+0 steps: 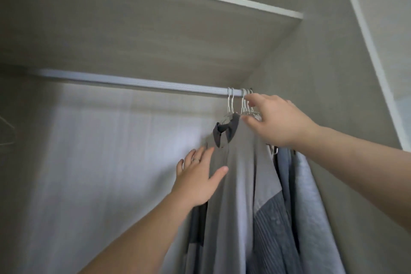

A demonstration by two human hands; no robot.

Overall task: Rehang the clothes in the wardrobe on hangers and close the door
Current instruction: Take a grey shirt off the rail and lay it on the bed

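Note:
A grey shirt with a dark collar hangs on a white hanger from the wardrobe rail, near its right end. My left hand, a ring on one finger, lies flat against the shirt's front with fingers straight. My right hand reaches to the cluster of white hanger hooks at the rail's right end, its fingertips at the hooks and the shirt's shoulder. Whether it pinches a hook is unclear. Behind the grey shirt hang a dark striped garment and pale blue clothes.
A shelf runs just above the rail. The wardrobe's right side wall stands close beside the hung clothes. A bare wire hanger shows at the far left edge. The rail to the left of the clothes carries nothing.

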